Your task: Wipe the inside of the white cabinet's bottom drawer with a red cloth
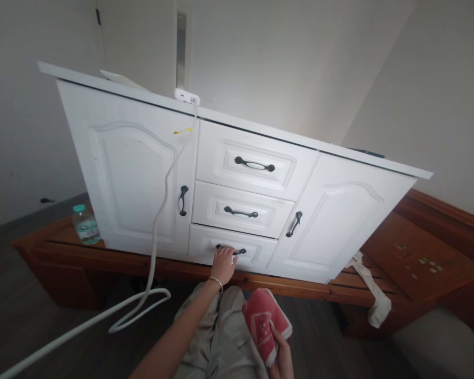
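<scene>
My left hand (223, 266), with a bracelet at the wrist, has its fingers hooked over the dark handle (240, 252) of the bottom drawer (260, 251). That drawer sits closed in a white cabinet (134, 173). Low and to the right, my right hand (281, 350) grips a folded red towel (264, 321) with white edges, thumb on top, beside my knee. Above are the middle drawer (243, 202) and the top drawer (256, 158), both closed. Cabinet doors flank the drawers on both sides, closed too.
The cabinet stands on a brown wooden bench (126, 260). A water bottle (87, 225) stands left of it; a pale cloth (373, 295) hangs over the bench at right. A white cable (156, 226) runs from a power strip (187, 96) on top, down past the left door.
</scene>
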Demonstrator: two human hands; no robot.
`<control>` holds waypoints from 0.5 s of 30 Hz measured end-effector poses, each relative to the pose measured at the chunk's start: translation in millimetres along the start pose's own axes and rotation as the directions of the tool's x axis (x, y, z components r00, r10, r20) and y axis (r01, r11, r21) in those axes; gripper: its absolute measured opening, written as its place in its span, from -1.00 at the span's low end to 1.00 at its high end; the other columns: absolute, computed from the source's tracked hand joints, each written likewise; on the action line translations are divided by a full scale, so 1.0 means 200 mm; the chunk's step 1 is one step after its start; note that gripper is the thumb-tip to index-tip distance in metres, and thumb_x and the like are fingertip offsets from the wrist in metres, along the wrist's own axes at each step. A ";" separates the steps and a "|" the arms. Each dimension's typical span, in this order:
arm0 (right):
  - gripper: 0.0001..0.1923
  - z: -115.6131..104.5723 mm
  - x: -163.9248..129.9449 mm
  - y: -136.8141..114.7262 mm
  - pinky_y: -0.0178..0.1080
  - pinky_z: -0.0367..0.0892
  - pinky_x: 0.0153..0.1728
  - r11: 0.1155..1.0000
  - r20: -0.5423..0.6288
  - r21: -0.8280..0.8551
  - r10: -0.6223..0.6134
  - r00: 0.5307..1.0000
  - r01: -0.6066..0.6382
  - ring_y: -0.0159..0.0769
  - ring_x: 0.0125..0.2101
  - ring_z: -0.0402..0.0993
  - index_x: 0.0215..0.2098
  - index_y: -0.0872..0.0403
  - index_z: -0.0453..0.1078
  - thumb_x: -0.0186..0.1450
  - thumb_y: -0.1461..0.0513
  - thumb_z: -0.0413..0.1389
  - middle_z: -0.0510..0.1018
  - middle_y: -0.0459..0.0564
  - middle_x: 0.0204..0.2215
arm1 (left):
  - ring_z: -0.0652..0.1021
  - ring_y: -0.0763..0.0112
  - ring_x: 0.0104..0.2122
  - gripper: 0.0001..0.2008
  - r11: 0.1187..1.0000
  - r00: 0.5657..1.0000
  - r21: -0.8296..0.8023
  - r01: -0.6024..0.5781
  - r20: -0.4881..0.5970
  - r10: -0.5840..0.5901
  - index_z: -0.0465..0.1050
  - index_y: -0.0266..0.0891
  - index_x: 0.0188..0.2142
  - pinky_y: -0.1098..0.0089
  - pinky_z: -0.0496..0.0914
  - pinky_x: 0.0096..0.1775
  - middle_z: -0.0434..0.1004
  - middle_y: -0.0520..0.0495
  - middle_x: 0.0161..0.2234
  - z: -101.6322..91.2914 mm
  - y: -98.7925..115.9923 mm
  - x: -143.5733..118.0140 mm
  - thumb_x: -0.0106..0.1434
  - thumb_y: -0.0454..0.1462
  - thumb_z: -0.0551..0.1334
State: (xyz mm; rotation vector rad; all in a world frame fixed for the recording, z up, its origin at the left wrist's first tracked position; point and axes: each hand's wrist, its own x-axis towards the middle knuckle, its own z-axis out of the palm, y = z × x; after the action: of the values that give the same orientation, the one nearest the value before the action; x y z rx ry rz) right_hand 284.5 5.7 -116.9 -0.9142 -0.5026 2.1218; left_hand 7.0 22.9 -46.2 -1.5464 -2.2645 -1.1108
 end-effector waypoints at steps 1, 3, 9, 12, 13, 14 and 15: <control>-0.57 0.06 -0.02 0.01 0.06 0.59 -0.06 0.999 -0.011 0.042 0.015 1.000 -0.014 0.02 -0.22 0.68 -0.28 0.05 0.63 -0.13 0.16 0.50 0.72 0.08 -0.27 | 0.49 0.12 0.00 -0.76 1.000 1.000 0.002 0.001 0.003 -0.001 0.50 -0.21 -0.08 -0.01 0.27 0.19 0.59 -0.15 -0.09 -0.01 0.01 -0.02 0.45 -0.22 0.08; -0.55 0.16 -0.06 0.02 0.01 0.58 -0.04 0.996 0.006 0.087 0.033 0.999 -0.034 -0.03 -0.23 0.68 -0.24 0.09 0.63 -0.11 0.18 0.51 0.71 0.10 -0.22 | 0.50 0.11 -0.02 -0.75 1.000 1.000 0.005 0.015 0.004 -0.015 0.51 -0.21 -0.11 -0.02 0.28 0.17 0.60 -0.15 -0.11 -0.04 0.03 -0.07 0.46 -0.22 0.06; -0.48 0.30 -0.21 0.04 0.03 0.54 -0.01 0.995 0.038 0.102 0.007 0.999 -0.011 -0.01 -0.15 0.66 -0.20 0.06 0.63 -0.15 0.20 0.53 0.71 0.09 -0.19 | 0.49 0.13 0.01 -0.71 0.994 0.999 -0.096 0.047 -0.021 -0.049 0.53 -0.14 -0.08 0.02 0.27 0.16 0.61 -0.11 -0.09 -0.13 0.11 -0.42 0.47 -0.22 0.03; -0.46 0.33 -0.29 0.00 0.10 0.52 -0.01 0.997 0.031 0.082 -0.003 1.000 0.001 0.09 -0.08 0.63 -0.22 0.02 0.64 -0.19 0.13 0.53 0.71 0.10 -0.20 | 0.49 0.11 0.02 -0.67 0.992 1.000 -0.128 0.008 -0.019 -0.010 0.53 -0.13 -0.03 0.00 0.27 0.15 0.61 -0.12 -0.05 -0.16 0.12 -0.59 0.46 -0.22 0.00; -0.46 0.34 -0.32 -0.02 0.12 0.51 -0.01 0.998 0.031 0.067 -0.001 1.000 -0.001 0.12 -0.06 0.62 -0.23 0.01 0.64 -0.19 0.10 0.53 0.70 0.12 -0.19 | 0.50 0.11 0.01 -0.67 0.992 1.000 -0.123 0.000 -0.025 -0.003 0.53 -0.12 -0.03 0.00 0.28 0.14 0.61 -0.12 -0.06 -0.17 0.12 -0.64 0.46 -0.23 -0.01; -0.47 0.35 -0.34 -0.05 0.14 0.51 -0.02 0.999 0.033 0.048 -0.001 0.999 -0.001 0.15 -0.05 0.61 -0.24 0.01 0.63 -0.19 0.07 0.52 0.70 0.14 -0.18 | 0.51 0.10 0.00 -0.66 0.994 0.999 -0.111 -0.003 -0.040 -0.002 0.54 -0.12 -0.03 0.00 0.28 0.13 0.62 -0.12 -0.08 -0.17 0.13 -0.68 0.46 -0.23 -0.01; -0.46 0.37 -0.36 -0.08 0.16 0.50 -0.02 1.000 0.042 0.024 -0.012 0.999 0.011 0.16 -0.05 0.61 -0.23 0.01 0.63 -0.18 0.05 0.51 0.70 0.15 -0.18 | 0.52 0.10 -0.02 -0.66 0.995 0.998 -0.095 -0.001 -0.060 -0.004 0.55 -0.11 -0.05 0.01 0.30 0.12 0.63 -0.12 -0.11 -0.18 0.13 -0.71 0.45 -0.23 -0.01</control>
State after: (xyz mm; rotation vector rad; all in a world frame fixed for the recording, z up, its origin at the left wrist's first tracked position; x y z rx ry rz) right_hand 270.8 -44.2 -26.0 -0.8528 -0.5020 2.1364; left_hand 83.5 -98.9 -84.3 -1.5234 -2.2039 -1.2650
